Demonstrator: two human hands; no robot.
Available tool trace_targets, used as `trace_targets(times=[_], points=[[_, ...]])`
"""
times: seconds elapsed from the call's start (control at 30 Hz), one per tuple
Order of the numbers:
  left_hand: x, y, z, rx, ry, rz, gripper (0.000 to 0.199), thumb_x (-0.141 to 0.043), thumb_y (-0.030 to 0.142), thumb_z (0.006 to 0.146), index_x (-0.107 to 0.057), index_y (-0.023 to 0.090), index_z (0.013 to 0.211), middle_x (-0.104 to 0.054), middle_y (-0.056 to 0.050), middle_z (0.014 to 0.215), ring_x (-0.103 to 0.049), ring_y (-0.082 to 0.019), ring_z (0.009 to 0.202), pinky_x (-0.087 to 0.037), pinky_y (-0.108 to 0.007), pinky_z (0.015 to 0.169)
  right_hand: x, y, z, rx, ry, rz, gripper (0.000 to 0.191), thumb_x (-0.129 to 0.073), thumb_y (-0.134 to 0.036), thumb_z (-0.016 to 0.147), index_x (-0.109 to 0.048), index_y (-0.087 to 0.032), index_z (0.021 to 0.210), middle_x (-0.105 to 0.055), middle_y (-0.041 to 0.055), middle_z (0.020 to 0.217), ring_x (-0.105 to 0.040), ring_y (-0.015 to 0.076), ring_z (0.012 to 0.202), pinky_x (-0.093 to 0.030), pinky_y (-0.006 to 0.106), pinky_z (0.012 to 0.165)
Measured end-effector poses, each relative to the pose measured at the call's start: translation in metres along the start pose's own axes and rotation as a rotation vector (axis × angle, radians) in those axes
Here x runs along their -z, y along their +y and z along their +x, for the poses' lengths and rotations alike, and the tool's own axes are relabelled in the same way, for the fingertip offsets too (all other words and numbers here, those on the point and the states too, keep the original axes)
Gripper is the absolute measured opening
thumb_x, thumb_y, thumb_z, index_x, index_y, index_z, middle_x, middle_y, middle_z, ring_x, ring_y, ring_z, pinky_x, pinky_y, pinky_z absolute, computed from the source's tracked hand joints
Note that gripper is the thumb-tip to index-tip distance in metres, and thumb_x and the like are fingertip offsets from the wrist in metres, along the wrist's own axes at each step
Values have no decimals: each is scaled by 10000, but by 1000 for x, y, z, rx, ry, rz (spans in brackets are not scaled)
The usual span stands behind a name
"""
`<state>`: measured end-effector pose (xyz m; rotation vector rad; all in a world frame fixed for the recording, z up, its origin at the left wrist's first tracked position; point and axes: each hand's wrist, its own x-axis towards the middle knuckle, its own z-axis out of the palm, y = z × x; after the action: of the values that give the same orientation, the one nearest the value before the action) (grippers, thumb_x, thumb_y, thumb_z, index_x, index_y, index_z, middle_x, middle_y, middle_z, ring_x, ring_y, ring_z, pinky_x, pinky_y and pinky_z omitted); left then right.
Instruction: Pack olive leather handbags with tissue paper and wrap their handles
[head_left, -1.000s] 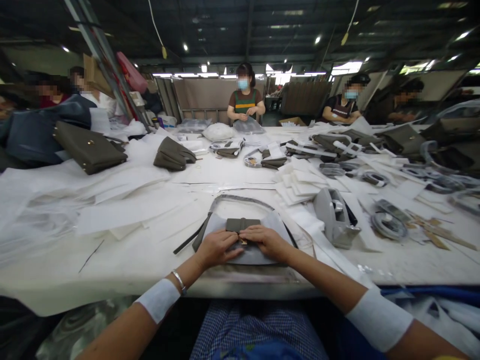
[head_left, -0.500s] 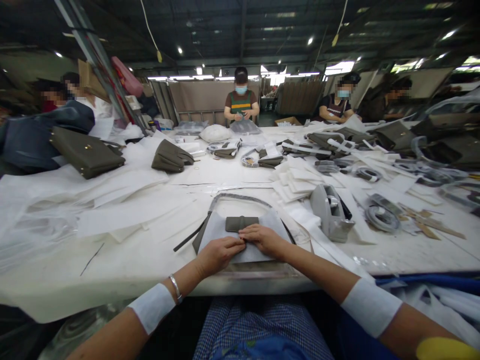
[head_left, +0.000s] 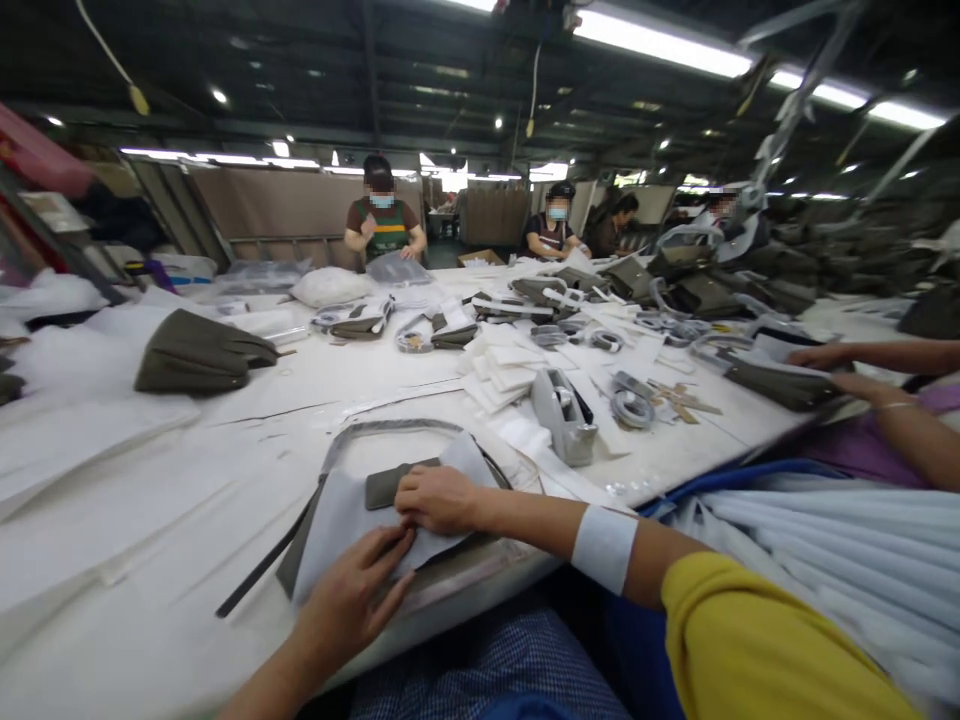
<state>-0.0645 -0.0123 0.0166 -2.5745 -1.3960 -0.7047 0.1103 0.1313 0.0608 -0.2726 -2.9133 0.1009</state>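
Note:
A dark olive handbag (head_left: 293, 556) lies at the front edge of the table, its wrapped handle (head_left: 390, 427) arching away from me. White sheet (head_left: 330, 535) covers most of its front, and an olive flap tab (head_left: 384, 487) rests on the sheet. My right hand (head_left: 436, 499) is on the lower right end of the tab, fingers curled in a pinch; what lies between the fingertips is hidden. My left hand (head_left: 358, 590) is over the lower part of the sheet, fingers apart, its index fingertip meeting the right hand's fingertips. A dark strap (head_left: 259, 575) sticks out at the bag's left.
A grey tape dispenser (head_left: 559, 420) stands right of the bag, near a clear tape roll (head_left: 631, 408). Another olive bag (head_left: 196, 355) lies at the back left. White sheets (head_left: 499, 372) and wrapped handles cover the middle. At the right, a person's hands (head_left: 825, 356) hold a bag.
The view has turned to the right, so things appear further left. My left hand's fingers have spread, while my right hand's fingers have curled more at the tab. The bag appears tilted.

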Motion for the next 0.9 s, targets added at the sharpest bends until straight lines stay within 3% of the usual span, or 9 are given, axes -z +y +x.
trace_targets(times=[0.17, 0.3, 0.43, 0.57, 0.63, 0.67, 0.73, 0.77, 0.9], points=[[-16, -15, -7, -123, 110, 190, 523, -498, 296, 952, -422, 242, 1467, -601, -88, 1350, -607, -239, 1195, -512, -368, 1021, 7, -20, -17, -126, -4, -34, 218, -526, -337, 962, -659, -179, 1035, -691, 61, 1098, -600, 199, 973, -461, 356, 920], [-24, -20, -6, -210, 144, 294, 582, -452, 266, 958, -319, 197, 1520, -559, -81, 1412, -579, -214, 1243, -467, -323, 1059, 4, -32, -71, -137, 133, -53, 515, -495, -519, 954, -507, -192, 1352, -581, 93, 1372, -488, 255, 1269, -250, 520, 1149], [-23, -12, -1, -239, 136, 342, 593, -433, 225, 941, -317, 176, 1521, -547, -62, 1423, -587, -181, 1232, -420, -277, 1091, -6, -23, -105, -66, 94, -85, 395, -393, -285, 1019, -470, -246, 1405, -500, 38, 1473, -433, 199, 1347, -211, 445, 1179], [-23, -2, 0, -168, 175, 319, 601, -444, 192, 933, -321, 178, 1520, -580, -56, 1389, -598, -182, 1217, -376, -297, 1132, 9, -3, -114, -33, 208, 92, 352, -507, -411, 979, -595, -232, 1269, -637, 41, 1321, -556, 173, 1234, -262, 396, 1163], [-25, 1, -1, -138, 188, 303, 604, -453, 183, 934, -316, 177, 1522, -583, -58, 1386, -602, -184, 1212, -337, -312, 1162, 30, 15, -130, -203, 391, 182, 300, -520, -428, 969, -662, -230, 1144, -713, 49, 1169, -629, 158, 1114, -355, 353, 1106], [-26, 2, -1, -124, 193, 296, 603, -455, 182, 934, -318, 180, 1521, -581, -56, 1388, -602, -185, 1211, -328, -317, 1169, 41, 27, -144, -374, 500, 195, 286, -494, -411, 980, -683, -227, 1093, -727, 62, 1116, -648, 162, 1067, -420, 332, 1042], [-27, 2, -3, -102, 195, 282, 603, -465, 186, 933, -325, 190, 1519, -580, -50, 1390, -603, -188, 1210, -350, -315, 1158, 61, 58, -178, -854, 679, 122, 341, -412, -394, 1001, -696, -207, 1033, -726, 87, 1082, -654, 189, 1036, -487, 323, 943], [-28, 2, -3, -93, 196, 278, 605, -470, 189, 930, -329, 195, 1518, -581, -48, 1388, -605, -191, 1208, -375, -313, 1143, 68, 74, -197, -1101, 688, 54, 363, -389, -406, 999, -691, -211, 1052, -719, 85, 1095, -652, 200, 1034, -491, 333, 934], [-28, 2, -2, -82, 188, 283, 610, -467, 205, 934, -313, 202, 1524, -578, -50, 1390, -610, -200, 1201, -445, -328, 1089, 72, 129, -256, -1373, 615, -5, 366, -532, -378, 901, -673, -87, 1074, -699, 202, 1062, -649, 310, 1012, -476, 455, 926]])
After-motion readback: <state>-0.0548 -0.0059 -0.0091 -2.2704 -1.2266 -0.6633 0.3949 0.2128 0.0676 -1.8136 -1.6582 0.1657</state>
